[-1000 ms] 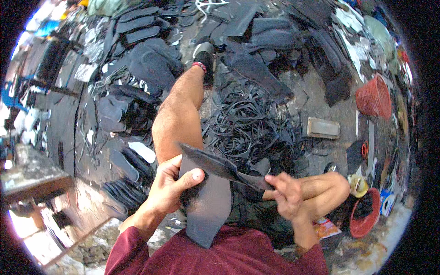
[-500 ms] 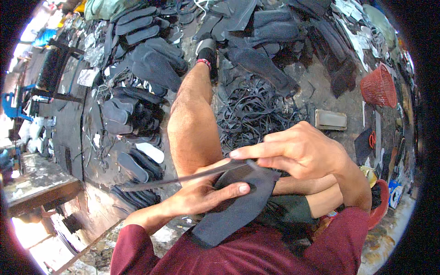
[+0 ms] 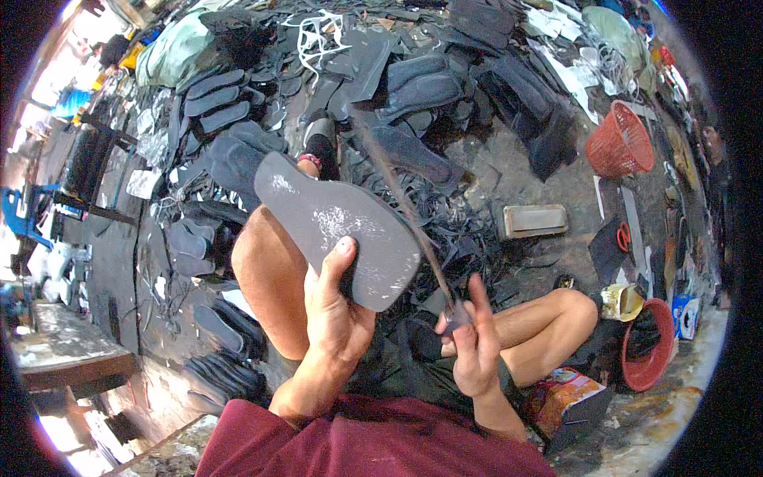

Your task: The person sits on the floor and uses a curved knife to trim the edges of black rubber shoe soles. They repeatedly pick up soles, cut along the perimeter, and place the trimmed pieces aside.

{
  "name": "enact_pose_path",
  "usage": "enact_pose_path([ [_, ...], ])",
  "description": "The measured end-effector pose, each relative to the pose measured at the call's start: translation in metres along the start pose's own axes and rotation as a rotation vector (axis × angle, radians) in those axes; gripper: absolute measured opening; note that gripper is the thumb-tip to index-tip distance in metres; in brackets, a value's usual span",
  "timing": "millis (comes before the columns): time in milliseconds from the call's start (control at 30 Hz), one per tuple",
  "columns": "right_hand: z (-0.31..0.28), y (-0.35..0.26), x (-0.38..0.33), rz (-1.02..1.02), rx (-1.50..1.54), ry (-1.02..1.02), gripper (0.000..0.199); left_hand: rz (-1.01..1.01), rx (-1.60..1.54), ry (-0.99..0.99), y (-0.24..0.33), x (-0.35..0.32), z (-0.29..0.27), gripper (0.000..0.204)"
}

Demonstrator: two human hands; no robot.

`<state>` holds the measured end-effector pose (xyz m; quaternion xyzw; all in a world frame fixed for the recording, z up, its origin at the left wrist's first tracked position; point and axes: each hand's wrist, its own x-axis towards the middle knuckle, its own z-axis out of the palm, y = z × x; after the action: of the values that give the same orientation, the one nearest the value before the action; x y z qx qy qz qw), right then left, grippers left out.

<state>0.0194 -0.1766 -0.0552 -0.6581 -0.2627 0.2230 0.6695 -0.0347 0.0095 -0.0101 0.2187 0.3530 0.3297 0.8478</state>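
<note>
Head view shows our left hand (image 3: pixel 338 306) clamped on a grey rubber sole (image 3: pixel 334 226), tilted up above our knee for inspection. Our right hand (image 3: pixel 473 350) pinches a long thin blade (image 3: pixel 405 211) clear of it.

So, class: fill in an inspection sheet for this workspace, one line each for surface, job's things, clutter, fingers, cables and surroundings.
Surface: concrete floor, dusty, mostly covered.
Job's things: grey sole-shaped sheet with white scuffs, held up by left hand; long thin blade in right hand.
Clutter: dark cut soles, tangled rubber strips, grey block.
Fingers: left thumb on the sheet's face; right fingers closed on the blade's lower end.
Cables: nothing seen.
Surroundings: red mesh basket, red bucket.
</note>
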Motion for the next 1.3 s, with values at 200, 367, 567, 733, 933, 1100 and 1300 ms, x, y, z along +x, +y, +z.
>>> enact_pose_path([
  [200, -0.048, 0.013, -0.048, -0.061, -0.526, -0.047, 0.031, -0.050, 0.102, 0.093, -0.013, 0.008, -0.038, 0.044],
  [367, -0.037, -0.007, -0.006, 0.015, -0.598, -0.204, 0.037, -0.009, 0.225, 0.064, -0.020, 0.001, -0.060, 0.048],
  [567, 0.013, 0.008, 0.074, -0.287, -0.479, -0.121, 0.034, 0.094, 0.307, -0.076, -0.021, -0.003, -0.072, 0.049],
  [733, -0.005, 0.009, 0.089, 0.185, 0.288, -0.154, 0.055, 0.806, 0.461, -0.573, 0.026, 0.017, -0.087, 0.029],
  [933, 0.011, 0.000, 0.079, 0.534, 0.489, -0.060, 0.063, 0.859, 0.838, -0.502, -0.017, 0.041, -0.049, 0.042],
  [1100, -0.007, 0.013, 0.120, 0.282, 0.410, 0.280, 0.059, -0.541, -0.042, -0.476, -0.015, 0.014, -0.095, 0.059],
  [1300, -0.024, 0.027, 0.116, 0.451, 0.327, 0.382, 0.052, -0.508, 0.475, -0.474, -0.011, -0.006, -0.061, 0.069],
])
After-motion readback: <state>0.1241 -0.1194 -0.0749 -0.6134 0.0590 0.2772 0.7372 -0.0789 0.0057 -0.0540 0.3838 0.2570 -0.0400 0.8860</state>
